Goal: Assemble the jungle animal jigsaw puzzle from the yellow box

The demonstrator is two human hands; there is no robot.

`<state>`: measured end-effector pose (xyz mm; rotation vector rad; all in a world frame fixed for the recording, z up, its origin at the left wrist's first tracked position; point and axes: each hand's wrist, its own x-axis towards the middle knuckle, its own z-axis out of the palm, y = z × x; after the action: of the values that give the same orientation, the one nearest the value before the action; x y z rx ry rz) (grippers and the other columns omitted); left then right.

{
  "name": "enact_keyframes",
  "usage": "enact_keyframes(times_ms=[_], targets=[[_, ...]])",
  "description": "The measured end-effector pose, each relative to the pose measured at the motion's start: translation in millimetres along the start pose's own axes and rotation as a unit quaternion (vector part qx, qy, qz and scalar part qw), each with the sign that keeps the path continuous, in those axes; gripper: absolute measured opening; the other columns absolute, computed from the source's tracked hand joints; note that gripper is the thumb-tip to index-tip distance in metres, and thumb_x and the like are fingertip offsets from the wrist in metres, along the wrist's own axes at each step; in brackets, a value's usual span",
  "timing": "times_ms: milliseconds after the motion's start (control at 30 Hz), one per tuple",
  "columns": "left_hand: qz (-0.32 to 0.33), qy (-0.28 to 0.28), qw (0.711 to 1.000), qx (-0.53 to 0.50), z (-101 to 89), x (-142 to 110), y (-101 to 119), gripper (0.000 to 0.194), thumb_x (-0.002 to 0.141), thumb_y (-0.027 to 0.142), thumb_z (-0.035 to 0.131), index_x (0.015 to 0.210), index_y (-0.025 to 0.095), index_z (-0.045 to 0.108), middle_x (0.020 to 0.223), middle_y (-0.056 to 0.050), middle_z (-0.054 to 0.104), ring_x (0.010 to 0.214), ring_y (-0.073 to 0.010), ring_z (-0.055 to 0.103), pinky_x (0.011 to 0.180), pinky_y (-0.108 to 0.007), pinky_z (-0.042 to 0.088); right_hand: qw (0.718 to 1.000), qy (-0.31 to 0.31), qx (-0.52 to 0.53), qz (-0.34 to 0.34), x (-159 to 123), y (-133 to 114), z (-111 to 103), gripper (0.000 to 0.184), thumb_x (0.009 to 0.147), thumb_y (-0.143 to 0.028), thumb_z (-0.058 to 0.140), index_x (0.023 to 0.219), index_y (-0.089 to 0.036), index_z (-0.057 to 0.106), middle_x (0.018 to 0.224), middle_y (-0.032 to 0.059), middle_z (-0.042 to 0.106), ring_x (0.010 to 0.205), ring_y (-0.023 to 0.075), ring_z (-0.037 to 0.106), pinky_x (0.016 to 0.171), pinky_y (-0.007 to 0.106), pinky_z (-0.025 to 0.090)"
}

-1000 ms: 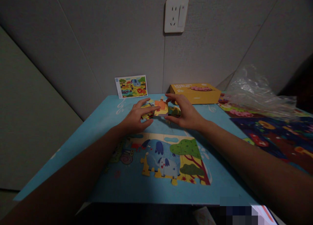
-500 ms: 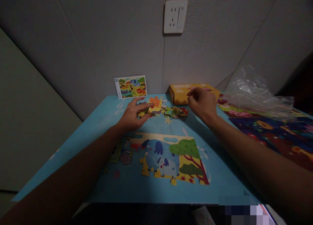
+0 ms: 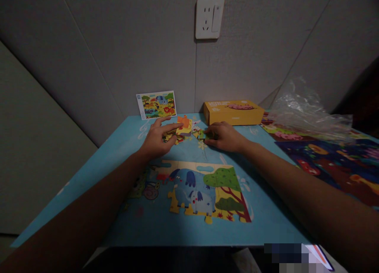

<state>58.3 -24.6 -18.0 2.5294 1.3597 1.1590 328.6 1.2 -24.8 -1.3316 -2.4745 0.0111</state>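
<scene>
My left hand (image 3: 156, 142) rests at the loose puzzle pieces, its fingers stretched out and the thumb apart. Its index finger lies against an orange and yellow puzzle piece (image 3: 185, 123). Opposite it, my right hand (image 3: 225, 137) curls its fingers around green puzzle pieces (image 3: 201, 134) and partly hides them. Nearer to me lies a joined puzzle section (image 3: 207, 192) with two blue elephants, a green tree and a jagged lower edge. My left forearm covers part of the area at its left.
A picture card (image 3: 156, 105) leans on the wall beneath the wall socket (image 3: 209, 18). Behind my right hand stands a yellow box (image 3: 235, 113). To the right are crumpled clear plastic (image 3: 310, 111) and a dark blue picture (image 3: 331, 166) on the blue table (image 3: 177, 235).
My right hand has come down and to the left, from above near the box onto the green puzzle pieces. The left hand keeps its pose. The view has shifted slightly.
</scene>
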Motion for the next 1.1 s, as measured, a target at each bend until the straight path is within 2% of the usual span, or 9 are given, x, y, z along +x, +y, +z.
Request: enact_keyframes(times_ms=[167,333,500,600,700,767,833,933,1100], targets=[[-0.025,0.015,0.999,0.022,2.6,2.7,-4.5,0.04,0.079,0.027,0.055,0.116,0.022,0.069,0.125,-0.01,0.058,0.124,-0.0286,0.049,0.105,-0.05,0.042,0.999,0.025,0.015,0.032,0.2,-2.1,-0.3,0.051,0.074,-0.04,0.069,0.116,-0.011,0.064,0.104,0.0159,0.067,0.1,0.0314,0.059,0.088,0.046,0.045],[-0.131,-0.025,0.988,0.082,7.3,5.7,-12.8,0.033,0.082,0.032,0.054,0.108,0.024,0.073,0.102,-0.009,0.07,0.11,-0.0316,0.056,0.098,-0.057,0.043,0.994,0.019,0.066,0.082,0.5,-2.6,-1.7,0.063,0.067,-0.037,0.074,0.122,-0.01,0.059,0.105,0.0159,0.067,0.098,0.0325,0.06,0.087,0.048,0.046],[-0.163,-0.015,0.98,0.115,9.8,4.9,-20.4,0.026,0.081,0.04,0.058,0.091,0.026,0.077,0.115,-0.011,0.064,0.119,-0.0358,0.047,0.101,-0.063,0.035,0.994,0.054,0.076,0.064,0.6,0.5,0.5,0.064,0.063,-0.036,0.078,0.12,-0.012,0.058,0.106,0.0151,0.065,0.101,0.0332,0.058,0.088,0.049,0.046],[-0.113,-0.017,0.988,0.101,8.3,3.6,-15.9,0.032,0.081,0.038,0.059,0.106,0.024,0.074,0.121,-0.012,0.059,0.124,-0.0336,0.044,0.107,-0.059,0.031,0.989,0.109,0.098,0.011,-0.8,-4.5,0.0,0.062,0.064,-0.036,0.078,0.12,-0.017,0.056,0.109,0.0138,0.062,0.1,0.0319,0.057,0.088,0.049,0.046],[0.002,-0.104,0.994,0.032,6.0,1.2,-3.9,0.058,0.083,0.034,0.059,0.14,0.027,0.048,0.13,-0.009,0.056,0.13,-0.0312,0.039,0.11,-0.055,0.03,0.977,0.155,0.134,-0.062,-2.9,-16.7,-3.4,0.063,0.067,-0.039,0.078,0.122,-0.021,0.053,0.107,0.011,0.061,0.097,0.0288,0.057,0.087,0.047,0.046],[0.063,-0.173,0.983,-0.007,5.1,-0.9,4.1,0.065,0.083,0.034,0.06,0.145,0.029,0.041,0.14,-0.011,0.047,0.136,-0.032,0.032,0.111,-0.054,0.03,0.97,0.161,0.153,-0.1,-4.0,-24.9,-5.4,0.064,0.069,-0.042,0.077,0.124,-0.021,0.051,0.106,0.0099,0.06,0.096,0.027,0.057,0.086,0.045,0.047],[0.082,-0.196,0.977,-0.02,4.6,-2.3,8.9,0.059,0.084,0.034,0.06,0.141,0.028,0.047,0.147,-0.013,0.037,0.139,-0.0338,0.029,0.112,-0.054,0.028,0.968,0.147,0.165,-0.121,-4.3,-29.0,-5.5,0.065,0.072,-0.043,0.075,0.127,-0.021,0.049,0.108,0.0103,0.06,0.096,0.026,0.057,0.086,0.043,0.047],[0.054,-0.16,0.985,-0.014,3.5,-2.1,9.7,0.051,0.085,0.032,0.058,0.135,0.024,0.055,0.148,-0.014,0.034,0.137,-0.0342,0.033,0.111,-0.054,0.03,0.974,0.135,0.143,-0.11,-3.5,-23.0,-2.6,0.075,0.07,-0.046,0.076,0.133,-0.019,0.045,0.114,0.0132,0.059,0.103,0.0286,0.057,0.091,0.046,0.046],[0.009,-0.021,1.0,-0.002,2.3,1.2,7.0,0.038,0.084,0.033,0.058,0.12,0.022,0.066,0.131,-0.012,0.052,0.126,-0.0279,0.048,0.107,-0.049,0.039,0.992,0.116,0.045,0.016,-2.8,1.8,1.6,0.075,0.07,-0.052,0.073,0.13,-0.015,0.049,0.122,0.0185,0.059,0.111,0.037,0.054,0.091,0.056,0.043]])
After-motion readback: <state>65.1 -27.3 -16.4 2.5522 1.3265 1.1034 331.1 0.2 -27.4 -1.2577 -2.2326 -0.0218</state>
